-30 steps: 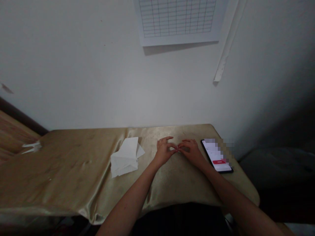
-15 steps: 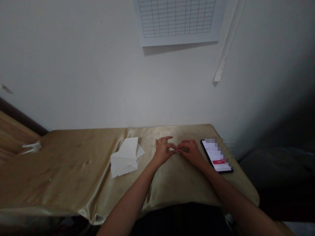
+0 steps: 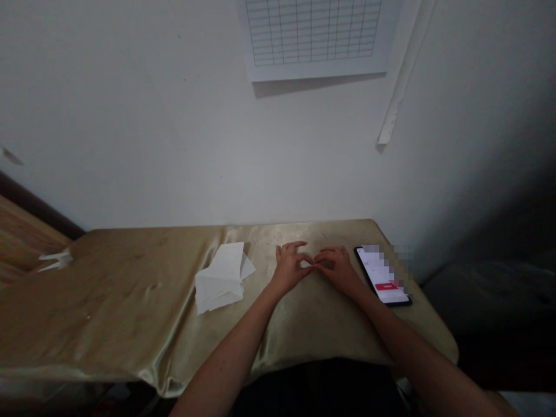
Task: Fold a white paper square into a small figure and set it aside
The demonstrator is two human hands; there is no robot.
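My left hand (image 3: 290, 266) is over the table with thumb and index finger pinched together, its other fingers spread out. Facing it, my right hand (image 3: 337, 267) makes a similar pinch, and the fingertips of both meet. Whatever lies between them is too small to name; only a tiny pale speck shows there. To the left of my left hand lies a loose pile of white paper pieces (image 3: 221, 284), some overlapping. Just right of my right hand a smartphone (image 3: 377, 278) rests face up, its screen lit with a red button and partly blurred out.
A gold satin cloth (image 3: 117, 289) covers the table, with a raised fold left of the papers. White scraps (image 3: 56, 260) lie at the far left edge. Behind stands a white wall (image 3: 174, 145) bearing a printed grid sheet (image 3: 317, 46) and a strip of tape (image 3: 397, 98).
Both hands have shifted very slightly to the right, still pinched with fingertips together. The papers and phone stay in place.
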